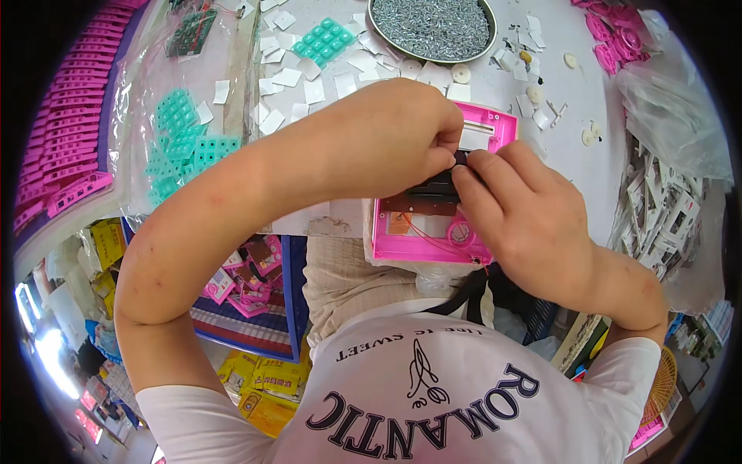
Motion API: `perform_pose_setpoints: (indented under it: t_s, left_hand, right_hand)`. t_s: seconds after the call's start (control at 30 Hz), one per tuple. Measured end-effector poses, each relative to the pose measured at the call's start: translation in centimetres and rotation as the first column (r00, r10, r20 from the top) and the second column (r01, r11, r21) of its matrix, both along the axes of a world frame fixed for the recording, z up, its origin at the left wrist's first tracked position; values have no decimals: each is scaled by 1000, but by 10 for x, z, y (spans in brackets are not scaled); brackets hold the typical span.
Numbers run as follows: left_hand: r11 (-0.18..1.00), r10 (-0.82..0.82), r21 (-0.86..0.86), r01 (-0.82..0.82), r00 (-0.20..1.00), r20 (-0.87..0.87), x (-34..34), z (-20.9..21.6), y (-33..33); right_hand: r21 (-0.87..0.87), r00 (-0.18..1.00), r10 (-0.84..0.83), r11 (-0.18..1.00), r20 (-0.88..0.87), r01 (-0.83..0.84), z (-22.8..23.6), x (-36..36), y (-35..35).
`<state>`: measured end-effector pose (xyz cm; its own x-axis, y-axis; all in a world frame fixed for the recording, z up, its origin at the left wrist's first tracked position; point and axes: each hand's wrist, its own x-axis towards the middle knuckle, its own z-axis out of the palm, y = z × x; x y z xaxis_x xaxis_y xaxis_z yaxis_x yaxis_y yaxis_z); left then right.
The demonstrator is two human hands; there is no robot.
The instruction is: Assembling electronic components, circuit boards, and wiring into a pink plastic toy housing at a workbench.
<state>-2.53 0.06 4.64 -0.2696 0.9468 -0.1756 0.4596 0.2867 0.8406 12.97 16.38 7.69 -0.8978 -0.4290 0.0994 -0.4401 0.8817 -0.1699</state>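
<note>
A pink plastic toy casing (433, 250) lies at the table's near edge, its inside facing up. In it sit a black plastic part (435, 188), a brown circuit board (417, 203), thin red wires and a round pink-rimmed piece (461, 233). My left hand (417, 131) reaches across from the left, fingers curled into a pinch at a small black piece (461, 157) over the casing. From the right, my right hand (529, 205) meets it with bent fingers closed on the same piece. The fingers partly hide the casing's middle and what exactly they grip.
A round metal tray (374, 23) of screws stands at the far side. White squares (287, 77) and teal keypads (325, 42) are scattered at left, with more teal keypads (179, 127). Stacked pink shells (69, 116) line the far left; white parts (665, 216) and plastic bags (672, 100) lie right.
</note>
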Motion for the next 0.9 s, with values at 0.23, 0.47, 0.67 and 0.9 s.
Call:
perform_pose_setpoints:
  t_s: [0.23, 0.47, 0.67, 0.9]
  left_hand:
    - [991, 1, -136, 17, 992, 128, -6, 6, 1]
    - [997, 80, 12, -80, 995, -56, 10, 1, -9]
    - [990, 124, 65, -122, 992, -35, 18, 6, -21]
    - [982, 181, 47, -183, 983, 29, 18, 10, -27]
  right_hand:
    - [-263, 996, -34, 963, 81, 55, -8, -6, 17]
    - [-391, 987, -66, 912, 148, 120, -16, -4, 23]
    - [-464, 990, -77, 878, 116, 122, -23, -3, 19]
    - [-526, 995, -101, 845, 15, 94, -33, -6, 8]
